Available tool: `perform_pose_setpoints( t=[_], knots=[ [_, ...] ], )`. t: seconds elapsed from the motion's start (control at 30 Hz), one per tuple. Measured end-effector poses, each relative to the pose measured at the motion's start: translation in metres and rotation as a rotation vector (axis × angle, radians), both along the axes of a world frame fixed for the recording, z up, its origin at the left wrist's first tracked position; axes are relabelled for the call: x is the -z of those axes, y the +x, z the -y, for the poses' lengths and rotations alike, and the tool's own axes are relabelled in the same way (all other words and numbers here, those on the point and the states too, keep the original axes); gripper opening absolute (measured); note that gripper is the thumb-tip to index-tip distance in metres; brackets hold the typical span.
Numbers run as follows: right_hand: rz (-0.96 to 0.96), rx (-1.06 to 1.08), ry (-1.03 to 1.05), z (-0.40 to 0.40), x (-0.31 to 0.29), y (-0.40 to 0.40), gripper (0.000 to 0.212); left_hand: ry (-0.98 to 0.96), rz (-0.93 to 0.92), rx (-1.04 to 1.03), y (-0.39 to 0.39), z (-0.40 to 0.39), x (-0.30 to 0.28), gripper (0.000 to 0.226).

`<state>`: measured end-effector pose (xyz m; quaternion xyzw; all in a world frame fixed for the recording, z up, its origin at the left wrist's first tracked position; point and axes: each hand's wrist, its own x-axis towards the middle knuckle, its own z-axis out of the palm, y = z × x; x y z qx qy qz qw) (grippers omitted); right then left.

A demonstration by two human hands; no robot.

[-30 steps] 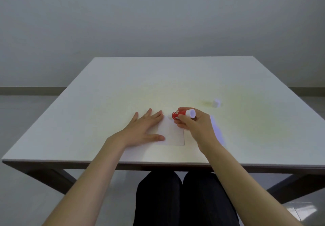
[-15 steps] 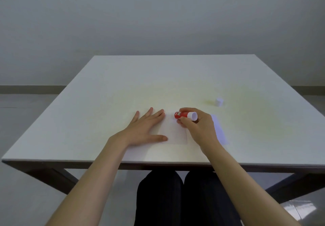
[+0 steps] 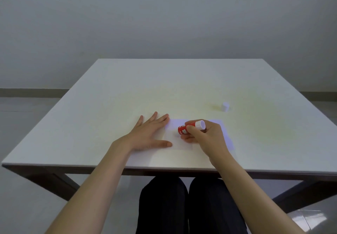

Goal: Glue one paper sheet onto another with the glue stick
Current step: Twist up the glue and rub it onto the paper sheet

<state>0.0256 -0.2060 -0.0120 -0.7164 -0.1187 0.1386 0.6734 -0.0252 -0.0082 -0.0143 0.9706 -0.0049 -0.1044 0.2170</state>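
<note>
Right hand [image 3: 206, 135] grip closed around red glue stick [image 3: 189, 127], held tilted, red end low over the paper sheet [image 3: 182, 142], white end up. Left hand [image 3: 147, 135] flat, fingers spread, pressing the sheet's left edge. Second sheet [image 3: 226, 135] under the right hand (partly hidden). White cap [image 3: 225, 106] stands apart on tabletop [image 3: 127, 88]

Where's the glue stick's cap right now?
In the head view the small white cap stands alone on the table, right of centre, beyond and a little right of the right hand holding the glue stick over the paper.
</note>
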Motion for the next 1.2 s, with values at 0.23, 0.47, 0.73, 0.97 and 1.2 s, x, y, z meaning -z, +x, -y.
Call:
perform_pose_setpoints(
  t=[0.23,0.47,0.73,0.97,1.2],
  knots=[
    [0.016,0.06,-0.019,0.006,-0.004,0.005,0.01,0.0,0.007,-0.015,0.001,-0.001,0.002,0.09],
    [0.011,-0.03,-0.101,0.016,-0.004,0.0,0.012,-0.01,0.016,-0.017,0.0,-0.002,0.004,0.09],
    [0.018,0.009,-0.143,0.03,-0.003,-0.001,0.012,-0.031,0.022,-0.019,0.0,-0.002,0.005,0.09],
    [-0.008,0.132,0.008,0.02,-0.012,0.004,0.014,-0.04,0.028,-0.019,0.0,-0.003,0.006,0.087],
    [0.113,0.175,0.088,0.015,-0.028,0.0,0.01,-0.029,0.06,-0.036,0.002,-0.005,0.013,0.091]
  ],
)
